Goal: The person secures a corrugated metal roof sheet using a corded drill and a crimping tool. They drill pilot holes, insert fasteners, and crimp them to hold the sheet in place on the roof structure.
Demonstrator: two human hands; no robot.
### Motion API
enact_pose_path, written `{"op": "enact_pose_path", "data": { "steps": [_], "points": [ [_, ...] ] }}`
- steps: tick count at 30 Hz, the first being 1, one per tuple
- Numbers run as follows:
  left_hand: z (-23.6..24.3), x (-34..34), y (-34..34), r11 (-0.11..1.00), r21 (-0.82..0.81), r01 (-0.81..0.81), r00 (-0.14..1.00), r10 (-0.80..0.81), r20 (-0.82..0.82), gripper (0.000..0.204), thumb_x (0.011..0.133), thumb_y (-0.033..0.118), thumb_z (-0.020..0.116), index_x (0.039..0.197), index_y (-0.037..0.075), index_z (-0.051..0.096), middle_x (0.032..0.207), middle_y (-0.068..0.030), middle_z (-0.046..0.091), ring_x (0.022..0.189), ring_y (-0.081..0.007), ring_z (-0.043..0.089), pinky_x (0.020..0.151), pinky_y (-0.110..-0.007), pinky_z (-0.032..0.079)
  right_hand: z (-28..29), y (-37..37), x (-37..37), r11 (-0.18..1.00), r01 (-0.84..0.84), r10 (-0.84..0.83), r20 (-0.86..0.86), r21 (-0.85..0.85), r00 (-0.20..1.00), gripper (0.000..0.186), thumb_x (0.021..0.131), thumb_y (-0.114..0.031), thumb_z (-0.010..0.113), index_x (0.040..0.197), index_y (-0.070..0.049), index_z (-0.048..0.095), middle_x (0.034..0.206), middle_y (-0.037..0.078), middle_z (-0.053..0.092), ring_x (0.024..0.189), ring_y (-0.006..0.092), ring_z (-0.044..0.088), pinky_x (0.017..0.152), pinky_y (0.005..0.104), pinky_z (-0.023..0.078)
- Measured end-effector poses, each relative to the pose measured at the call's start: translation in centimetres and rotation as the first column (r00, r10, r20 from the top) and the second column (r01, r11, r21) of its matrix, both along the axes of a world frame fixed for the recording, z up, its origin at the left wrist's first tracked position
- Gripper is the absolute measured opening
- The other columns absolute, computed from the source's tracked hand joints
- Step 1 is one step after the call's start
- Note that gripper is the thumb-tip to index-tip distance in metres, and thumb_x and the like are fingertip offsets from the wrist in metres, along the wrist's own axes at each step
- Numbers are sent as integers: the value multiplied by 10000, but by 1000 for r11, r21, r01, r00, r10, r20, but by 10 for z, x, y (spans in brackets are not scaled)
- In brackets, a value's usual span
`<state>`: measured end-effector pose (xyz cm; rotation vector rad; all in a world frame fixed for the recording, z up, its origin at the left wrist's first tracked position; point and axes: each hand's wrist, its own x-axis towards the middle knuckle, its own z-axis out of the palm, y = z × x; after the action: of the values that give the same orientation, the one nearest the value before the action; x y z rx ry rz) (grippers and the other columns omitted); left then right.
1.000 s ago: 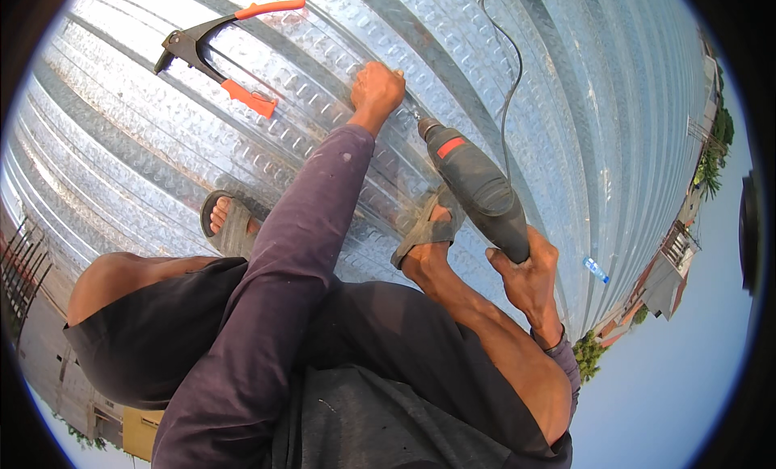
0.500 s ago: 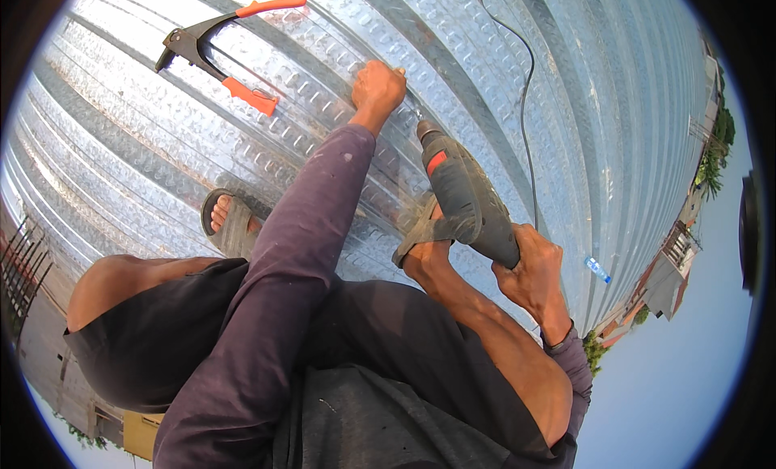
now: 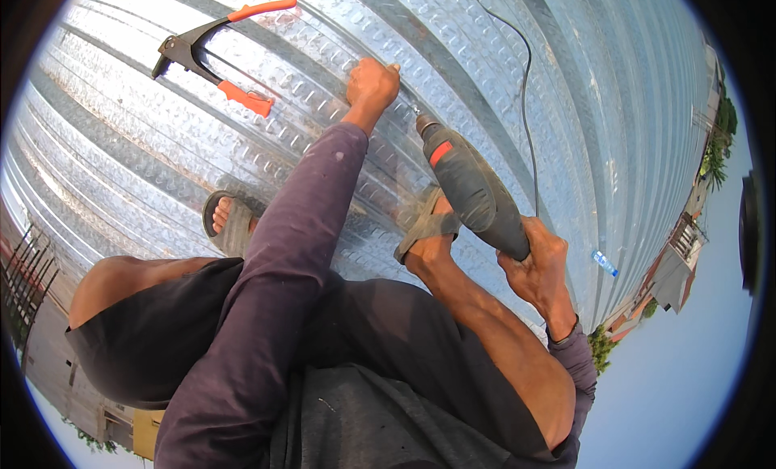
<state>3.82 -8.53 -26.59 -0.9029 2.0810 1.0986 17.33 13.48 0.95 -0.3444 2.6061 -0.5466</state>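
Nearest the camera, dark trousers and bent knees fill the lower part of the view, with purple sleeves on both arms. The right hand (image 3: 537,263) is clenched around the grip of a dark grey power drill (image 3: 469,186), which is held tilted, its nose pointed up and to the left with the bit tip set against the corrugated metal sheeting (image 3: 566,89). A red patch is seen on the drill's body, and a thin black cord (image 3: 525,97) is traced from the drill up across the sheeting toward the top edge. Two sandalled feet are planted on the metal: one sandal (image 3: 230,222) to the left of the outstretched arm, the other (image 3: 424,226) just beside the drill.

Farther out, the left hand (image 3: 372,85) is pressed onto the sheeting just above and left of the drill bit, the fingers curled; whether something small is pinched in them cannot be told. Beyond it, well apart to the left, a hand riveter with orange handles (image 3: 214,52) is laid on the metal, handles spread. Rooftops, trees and sky are seen at the right rim.
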Motion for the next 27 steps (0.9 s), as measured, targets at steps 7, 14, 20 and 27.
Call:
{"op": "enact_pose_path", "data": {
  "steps": [7,14,20,27],
  "points": [
    [12,4,-1,999,35,-15,999,17,-37,499,909,402,660,1115,-52,684,1203,-258,664,1130,-409,643,950,-460,517,20,-5,7,996,81,-81,-12,33,997,446,622,14,736,1055,12,631,873,174,664,709,349,664,622,386,518],
    [-1,15,-1,996,86,1,993,9,-119,461,910,356,633,1068,-73,692,1150,-279,676,1097,-426,650,948,-471,514,67,-12,11,876,482,-483,100,38,870,349,628,-39,740,953,52,654,722,89,617,633,179,559,627,312,453],
    [5,9,3,995,98,32,996,-24,-83,418,888,291,622,1079,-74,688,1182,-296,658,1113,-423,645,955,-460,517,95,-16,-6,802,594,-596,-15,-63,803,306,663,-136,753,897,35,657,712,22,610,645,100,524,609,247,403],
    [-21,15,1,988,93,121,980,-103,-173,397,891,284,618,1023,-81,703,1121,-294,680,1077,-433,659,934,-463,525,89,-5,-49,807,582,-587,-28,-101,809,442,639,-169,734,1021,52,703,845,96,682,747,142,593,686,270,447]
  ]
}}
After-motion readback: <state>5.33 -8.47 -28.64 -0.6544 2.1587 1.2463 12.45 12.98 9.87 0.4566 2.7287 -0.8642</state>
